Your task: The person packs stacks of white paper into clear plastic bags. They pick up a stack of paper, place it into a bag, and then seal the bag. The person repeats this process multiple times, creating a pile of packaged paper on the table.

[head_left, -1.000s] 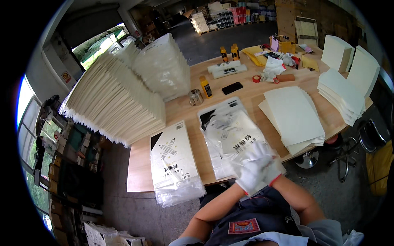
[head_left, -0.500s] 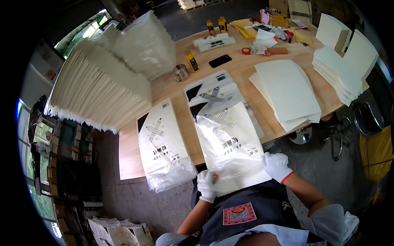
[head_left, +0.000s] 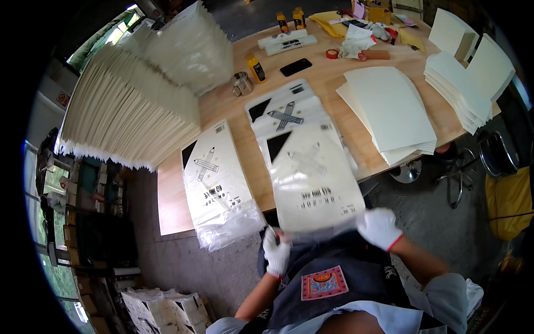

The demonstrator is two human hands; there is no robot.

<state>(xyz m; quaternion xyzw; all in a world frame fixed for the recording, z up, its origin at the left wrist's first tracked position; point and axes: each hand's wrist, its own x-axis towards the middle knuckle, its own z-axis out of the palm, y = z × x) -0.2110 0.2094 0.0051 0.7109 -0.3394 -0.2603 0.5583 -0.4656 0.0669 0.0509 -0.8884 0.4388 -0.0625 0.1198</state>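
Both my hands wear white knit gloves with red cuffs. In front of me a clear plastic bag [head_left: 317, 192], printed with crossed pencils and a black corner, holds a stack of cream paper. My left hand [head_left: 276, 253] is closed at the bag's lower left corner, bare fingertips pinching its edge. At the lower right corner my right hand [head_left: 381, 228], somewhat blurred, grips the bag's edge. Under its far end lie more printed plastic bags [head_left: 286, 114]. To the left rests another filled paper bag [head_left: 214, 170], its loose clear mouth hanging over the table edge.
A tall stack of paper [head_left: 128, 111] stands at the left, with a plastic-wrapped stack [head_left: 192, 50] behind. Loose paper piles [head_left: 389, 111] lie at the right. Farther back are a metal mug [head_left: 241, 84], an orange bottle [head_left: 256, 68], a phone [head_left: 296, 67] and red tape [head_left: 332, 54].
The paper that stuck out of the bag's near end is now inside it. My right hand has shifted slightly downward, and my left hand has turned at the bag's corner. The view has tilted slightly.
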